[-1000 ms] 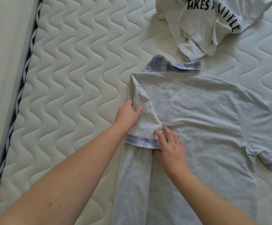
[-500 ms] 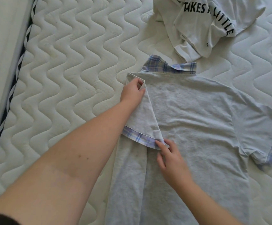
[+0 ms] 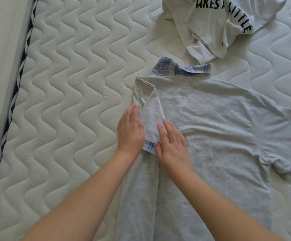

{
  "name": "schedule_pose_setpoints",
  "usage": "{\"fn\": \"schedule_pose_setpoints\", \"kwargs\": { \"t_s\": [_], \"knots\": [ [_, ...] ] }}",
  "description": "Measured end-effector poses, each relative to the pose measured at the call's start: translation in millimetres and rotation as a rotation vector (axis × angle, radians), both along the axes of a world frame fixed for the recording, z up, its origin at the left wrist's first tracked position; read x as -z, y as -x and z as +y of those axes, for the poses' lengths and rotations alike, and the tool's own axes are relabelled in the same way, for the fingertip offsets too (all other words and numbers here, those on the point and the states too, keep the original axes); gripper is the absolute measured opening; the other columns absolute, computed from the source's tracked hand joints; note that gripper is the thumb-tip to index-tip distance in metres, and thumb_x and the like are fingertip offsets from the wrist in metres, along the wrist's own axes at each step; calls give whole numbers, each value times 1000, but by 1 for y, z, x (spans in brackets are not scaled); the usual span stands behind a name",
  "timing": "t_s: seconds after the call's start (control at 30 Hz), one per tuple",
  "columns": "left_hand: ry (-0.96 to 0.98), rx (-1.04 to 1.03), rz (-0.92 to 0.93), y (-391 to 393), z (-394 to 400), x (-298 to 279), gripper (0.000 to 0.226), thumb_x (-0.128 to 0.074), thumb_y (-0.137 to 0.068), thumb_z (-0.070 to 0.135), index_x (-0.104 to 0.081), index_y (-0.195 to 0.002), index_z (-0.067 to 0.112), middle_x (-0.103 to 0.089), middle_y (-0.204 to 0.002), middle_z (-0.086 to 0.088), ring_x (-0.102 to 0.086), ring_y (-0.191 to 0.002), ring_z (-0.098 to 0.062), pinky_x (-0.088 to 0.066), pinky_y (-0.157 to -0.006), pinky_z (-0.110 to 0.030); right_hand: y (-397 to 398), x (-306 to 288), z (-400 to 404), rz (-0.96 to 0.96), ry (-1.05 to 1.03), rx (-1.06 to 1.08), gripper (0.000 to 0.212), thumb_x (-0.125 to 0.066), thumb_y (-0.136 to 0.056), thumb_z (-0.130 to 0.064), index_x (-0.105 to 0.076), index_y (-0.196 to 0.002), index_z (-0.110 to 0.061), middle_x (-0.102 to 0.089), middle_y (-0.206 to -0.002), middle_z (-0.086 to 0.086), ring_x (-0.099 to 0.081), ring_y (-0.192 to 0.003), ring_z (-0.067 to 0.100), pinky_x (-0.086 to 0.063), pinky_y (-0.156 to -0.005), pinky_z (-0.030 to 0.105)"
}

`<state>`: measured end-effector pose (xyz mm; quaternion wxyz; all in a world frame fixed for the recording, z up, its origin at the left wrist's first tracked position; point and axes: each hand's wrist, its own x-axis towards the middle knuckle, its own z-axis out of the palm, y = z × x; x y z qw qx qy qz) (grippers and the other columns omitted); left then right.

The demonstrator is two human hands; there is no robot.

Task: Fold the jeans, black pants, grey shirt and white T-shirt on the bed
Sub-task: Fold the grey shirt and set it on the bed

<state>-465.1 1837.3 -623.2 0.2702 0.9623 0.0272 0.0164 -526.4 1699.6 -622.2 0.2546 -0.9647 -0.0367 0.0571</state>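
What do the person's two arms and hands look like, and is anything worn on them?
Both forearms are bare in the part that shows, with no sleeve over them. The left hand and the right hand wear no gloves, and no rings, watch or bracelet can be seen. The fingers are bare, with short, unpainted nails.

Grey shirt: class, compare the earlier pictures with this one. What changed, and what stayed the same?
The left hand let go of the shoulder fold, slid down and lies flat beside the folded sleeve. The right hand moved onto the sleeve's edge, flattened. The grey shirt and white T-shirt stayed put.
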Motion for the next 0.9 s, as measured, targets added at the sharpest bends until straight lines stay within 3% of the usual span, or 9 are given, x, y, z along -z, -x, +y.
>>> {"fn": "schedule_pose_setpoints", "kwargs": {
  "t_s": [0.1,0.17,0.27,0.37,0.47,0.53,0.67,0.8,0.9],
  "knots": [
    [-156,35,95,40,6,16,61,-55,-95,13,-30,-150,3,-28,-157,-15,-26,-146,-30,-26,-118,-45,-10,19,7,113,125,-106,60,-31,-101,-32,-10,-156,-18,-6,-163,2,0,-150,15,3,-122,35],
    [-262,126,228,58,11,29,69,-46,-100,31,-9,-155,13,-8,-163,-7,-6,-150,-22,-9,-122,-41,-6,34,-2,213,241,-146,62,-18,-103,-45,9,-154,-22,13,-163,-3,20,-146,10,16,-119,33],
    [-396,205,377,68,19,46,69,-25,-102,48,18,-150,23,18,-161,3,17,-148,-14,13,-118,-35,4,44,-14,240,339,-175,65,-3,-98,-55,19,-152,-25,25,-159,-7,28,-143,8,19,-117,33],
    [-468,226,387,67,19,47,67,-16,-100,50,12,-154,20,13,-163,1,16,-149,-14,13,-118,-40,18,43,-18,266,361,-162,66,0,-96,-57,22,-150,-26,28,-158,-7,31,-142,7,20,-117,32],
    [-457,212,268,56,15,31,64,-19,-98,44,-27,-153,13,-20,-162,-6,-13,-150,-21,-5,-120,-47,35,37,-23,271,353,-139,67,4,-96,-57,17,-152,-24,24,-159,-7,28,-143,7,18,-118,32],
    [-448,237,176,41,11,24,59,-26,-98,40,-38,-148,12,-29,-159,-7,-21,-148,-22,-8,-120,-45,43,33,-22,245,321,-119,66,0,-97,-54,6,-154,-22,14,-161,-6,19,-147,8,11,-120,33],
    [-507,395,196,-8,-9,23,62,-24,-102,42,-8,-156,15,-1,-164,-2,3,-151,-16,16,-117,-36,41,28,-19,207,282,-96,62,-3,-98,-48,5,-153,-22,11,-161,-6,18,-147,7,8,-121,33],
    [-505,420,323,-59,-29,32,67,-16,-103,49,7,-155,14,13,-163,-1,13,-149,-13,13,-118,-35,29,24,-15,177,262,-126,61,2,-96,-45,15,-152,-24,20,-160,-7,24,-145,6,13,-119,31],
    [-525,465,344,-82,-32,38,70,-15,-102,53,11,-154,14,18,-162,-1,15,-149,-13,11,-119,-34,20,21,-12,138,223,-132,60,-6,-99,-43,5,-154,-21,14,-161,-5,18,-147,7,11,-120,29]
  ]
}}
